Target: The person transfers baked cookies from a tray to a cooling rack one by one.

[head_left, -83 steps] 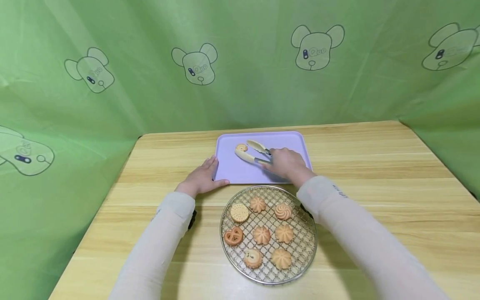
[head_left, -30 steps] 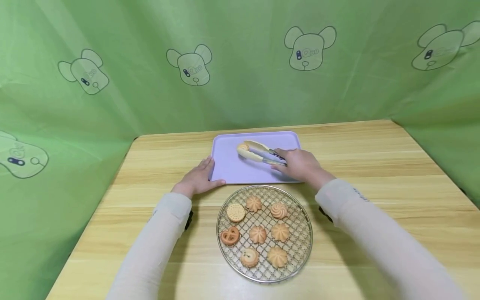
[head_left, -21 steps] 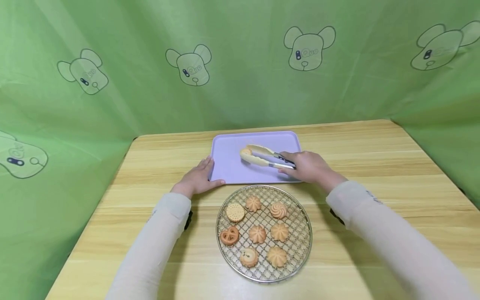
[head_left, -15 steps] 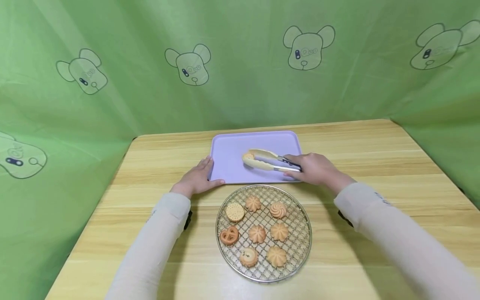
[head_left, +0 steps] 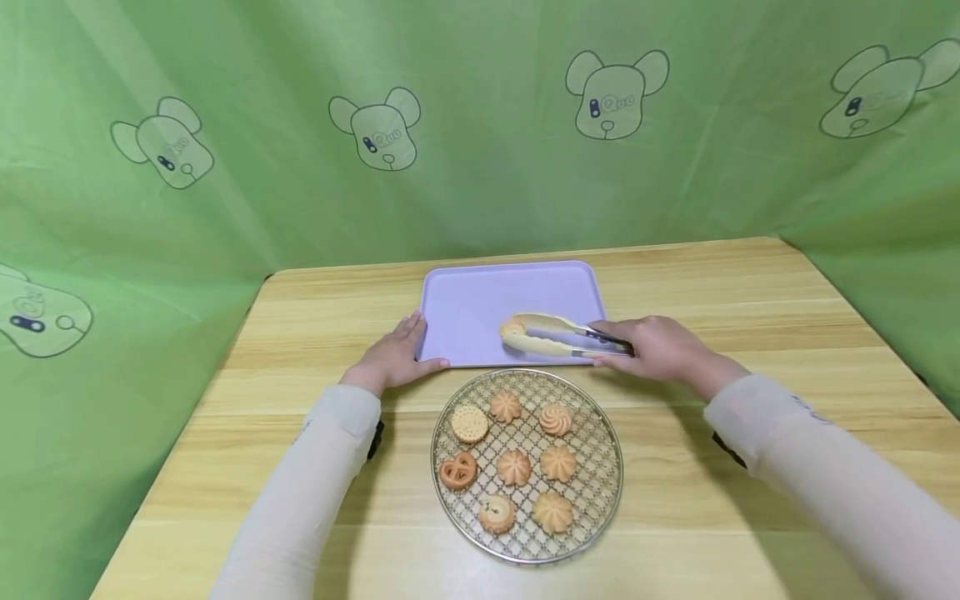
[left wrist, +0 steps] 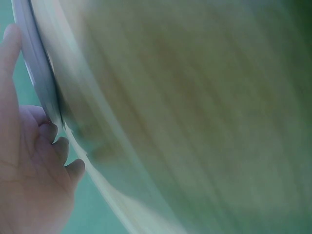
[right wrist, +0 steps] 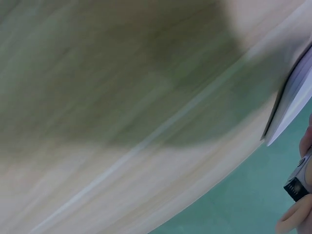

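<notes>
My right hand grips a pair of tongs with cream tips and dark metal arms. Between the tips is a small round cookie, over the near middle of the lilac tray. My left hand lies at the tray's left edge, thumb along the near-left corner and fingers fairly straight. In the left wrist view, the left hand's fingers sit against the tray's side. The right wrist view catches only part of the right hand, at its edge, with the tongs' dark end.
Just in front of the tray lies a round wire rack. It bears several cookies, among them a pretzel-shaped one, a dotted round one and a swirl. Green cloth hangs behind the wooden table.
The tongs have closed on the cookie, which sat between their spread tips. My right hand has drawn them right and nearer across the tray. My left hand stays at the tray.
</notes>
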Action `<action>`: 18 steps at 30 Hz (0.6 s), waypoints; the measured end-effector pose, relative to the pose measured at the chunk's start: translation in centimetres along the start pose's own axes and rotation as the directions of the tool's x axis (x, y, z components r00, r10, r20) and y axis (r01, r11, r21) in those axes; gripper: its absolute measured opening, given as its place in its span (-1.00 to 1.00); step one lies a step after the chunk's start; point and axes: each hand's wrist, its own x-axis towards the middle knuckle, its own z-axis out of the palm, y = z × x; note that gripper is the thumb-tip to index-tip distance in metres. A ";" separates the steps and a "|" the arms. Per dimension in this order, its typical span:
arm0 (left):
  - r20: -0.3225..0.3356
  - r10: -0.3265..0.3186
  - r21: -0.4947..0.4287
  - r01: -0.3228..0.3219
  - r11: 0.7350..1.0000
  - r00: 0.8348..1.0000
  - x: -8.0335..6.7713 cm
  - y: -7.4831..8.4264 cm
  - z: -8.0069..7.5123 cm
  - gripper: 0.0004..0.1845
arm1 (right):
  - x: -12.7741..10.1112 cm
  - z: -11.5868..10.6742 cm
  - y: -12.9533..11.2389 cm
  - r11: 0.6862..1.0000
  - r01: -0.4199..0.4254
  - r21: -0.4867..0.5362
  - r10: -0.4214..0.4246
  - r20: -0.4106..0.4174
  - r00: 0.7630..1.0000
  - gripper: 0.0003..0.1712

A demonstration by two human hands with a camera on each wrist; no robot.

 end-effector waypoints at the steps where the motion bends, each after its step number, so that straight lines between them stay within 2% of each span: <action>1: 0.002 -0.001 0.002 0.001 1.000 1.000 0.0 0.0 0.0 0.07 | -0.2 0.0 0.1 1.000 0.006 0.003 -0.006 -0.004 1.000 -0.27; 10: 0.002 -0.001 -0.010 0.001 1.000 1.000 0.0 0.0 0.1 0.05 | -1.6 0.4 1.0 0.994 0.113 -0.003 -0.113 -0.072 0.991 -0.30; 18: 0.001 -0.004 -0.013 0.004 1.000 1.000 0.1 0.0 0.1 0.06 | -2.4 0.1 1.3 0.981 0.192 -0.003 -0.192 -0.079 0.978 -0.34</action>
